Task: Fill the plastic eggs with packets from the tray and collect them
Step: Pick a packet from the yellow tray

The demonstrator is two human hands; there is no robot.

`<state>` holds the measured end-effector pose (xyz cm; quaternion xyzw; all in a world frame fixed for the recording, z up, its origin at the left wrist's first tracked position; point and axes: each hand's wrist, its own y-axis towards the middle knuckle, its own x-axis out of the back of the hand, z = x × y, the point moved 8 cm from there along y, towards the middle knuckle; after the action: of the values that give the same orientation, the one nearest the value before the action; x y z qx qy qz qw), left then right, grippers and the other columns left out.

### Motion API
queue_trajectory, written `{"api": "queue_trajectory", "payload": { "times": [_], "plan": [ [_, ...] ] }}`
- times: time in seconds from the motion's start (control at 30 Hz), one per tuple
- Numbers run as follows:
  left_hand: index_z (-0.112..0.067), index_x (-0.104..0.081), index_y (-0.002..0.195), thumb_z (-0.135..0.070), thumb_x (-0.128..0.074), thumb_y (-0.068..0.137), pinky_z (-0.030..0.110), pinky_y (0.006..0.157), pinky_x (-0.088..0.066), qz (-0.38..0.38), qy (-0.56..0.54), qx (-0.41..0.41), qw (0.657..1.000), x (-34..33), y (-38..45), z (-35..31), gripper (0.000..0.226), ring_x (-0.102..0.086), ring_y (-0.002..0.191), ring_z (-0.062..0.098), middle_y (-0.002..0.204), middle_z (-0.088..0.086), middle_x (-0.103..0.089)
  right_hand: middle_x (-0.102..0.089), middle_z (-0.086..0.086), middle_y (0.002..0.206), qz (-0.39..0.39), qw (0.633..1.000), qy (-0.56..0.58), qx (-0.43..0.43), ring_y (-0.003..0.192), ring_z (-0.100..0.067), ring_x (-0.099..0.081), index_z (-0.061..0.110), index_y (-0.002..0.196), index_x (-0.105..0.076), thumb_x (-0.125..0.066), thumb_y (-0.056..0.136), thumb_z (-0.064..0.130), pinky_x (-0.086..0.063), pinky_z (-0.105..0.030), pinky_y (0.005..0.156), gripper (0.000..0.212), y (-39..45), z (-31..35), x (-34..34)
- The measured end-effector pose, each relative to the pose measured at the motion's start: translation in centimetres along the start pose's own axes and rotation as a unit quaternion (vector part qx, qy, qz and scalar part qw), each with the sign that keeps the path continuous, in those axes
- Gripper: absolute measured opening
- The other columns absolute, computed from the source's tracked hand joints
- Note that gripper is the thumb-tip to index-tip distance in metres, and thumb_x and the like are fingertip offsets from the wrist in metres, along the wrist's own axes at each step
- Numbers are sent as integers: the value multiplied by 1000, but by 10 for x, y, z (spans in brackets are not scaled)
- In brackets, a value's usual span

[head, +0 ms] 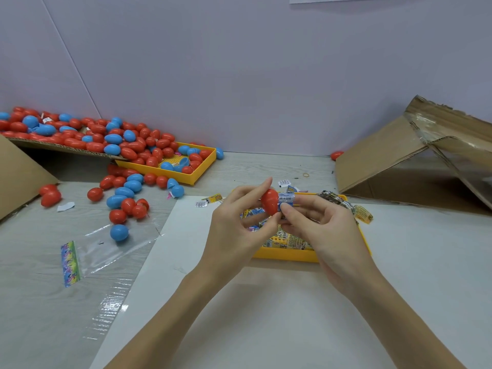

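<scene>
My left hand (239, 222) grips a red plastic egg half (269, 202) above the near yellow tray (287, 255). My right hand (319, 225) pinches a blue-and-white packet (287, 198) whose end sits at the mouth of the egg half. The tray below holds several printed packets (290, 239), partly hidden by both hands. More packets (343, 203) spill over its far right rim.
A heap of red and blue eggs (106, 137) covers a cardboard flap and a second yellow tray (194, 175) at the far left. Loose eggs (125, 201) lie on the table. A clear plastic bag (106, 249) lies at the left. A cardboard box (415, 161) stands at the right.
</scene>
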<state>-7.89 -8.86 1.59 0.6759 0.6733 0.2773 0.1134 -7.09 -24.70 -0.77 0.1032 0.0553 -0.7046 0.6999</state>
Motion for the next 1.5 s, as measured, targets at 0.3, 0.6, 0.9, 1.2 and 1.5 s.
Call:
{"api": "queue_trajectory", "payload": {
  "times": [0.3,0.6,0.9,1.2,1.5],
  "plan": [
    [-8,-41,154,0,-67,96,20,98,-55,52,89,-47,994,-12,-1,-6,64,-56,124,12,125,6,-51,-79,-8,94,17,999,-43,-3,92,-18,-77,7,105,-78,-77,89,20,-61,-26,79,20,0,-3,1],
    [-1,-42,153,-13,-70,94,10,101,-42,48,254,-137,956,-15,-2,-11,66,-51,116,12,124,15,-55,-79,-11,99,32,998,-8,-44,94,-17,-75,9,100,-81,-76,89,22,-60,-26,83,18,-2,-7,-2],
    [-11,-50,144,-33,-64,96,19,92,-53,30,234,-146,961,-3,1,-21,55,-62,107,11,122,3,-65,-78,-14,102,63,990,36,-122,88,-14,-75,8,98,-82,-76,88,24,-59,-21,77,20,-7,-8,-7],
    [0,-69,127,-16,-85,78,28,86,-59,-48,225,-218,948,9,-3,-37,54,-69,96,24,105,13,-71,-77,-14,107,105,973,106,-173,93,-18,-75,4,103,-80,-74,85,26,-60,-23,78,29,-10,-8,-17],
    [-8,-69,126,-19,-84,82,39,92,-60,-9,70,-107,992,8,3,-20,49,-69,112,24,122,5,-68,-77,-9,99,98,962,143,-209,83,-15,-72,6,102,-81,-76,83,24,-60,-23,74,27,-10,-12,-17]
  ]
}}
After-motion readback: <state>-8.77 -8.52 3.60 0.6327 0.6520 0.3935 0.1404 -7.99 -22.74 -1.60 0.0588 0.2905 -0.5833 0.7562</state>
